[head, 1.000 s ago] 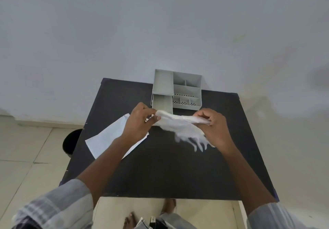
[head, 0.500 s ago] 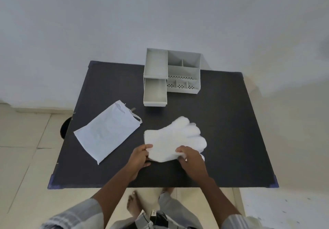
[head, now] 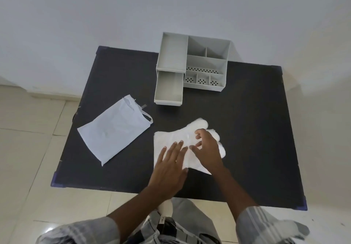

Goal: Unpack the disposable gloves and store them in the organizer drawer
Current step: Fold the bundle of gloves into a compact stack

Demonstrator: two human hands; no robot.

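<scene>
A stack of thin white disposable gloves point(head: 167, 137) lies flat on the black table point(head: 247, 130), fingers pointing to the far right. My left hand point(head: 171, 162) rests flat on the cuff end with its fingers spread. My right hand point(head: 207, 149) hovers over the palm part, fingers apart and slightly curled, covering the middle of the gloves. The grey organizer point(head: 207, 63) stands at the table's far edge, and its drawer point(head: 169, 88) is pulled out toward me and holds nothing. The white packaging bag point(head: 114, 130) lies flat to the left of the gloves.
A white wall rises right behind the table. Pale floor tiles point(head: 28, 139) surround it on the left and front. A dark round object point(head: 74, 115) peeks out below the table's left edge. My legs are at the near edge.
The gloves were held up in both hands, then laid flat on the table. Both hands have let go of the near edge and moved onto the gloves with fingers spread.
</scene>
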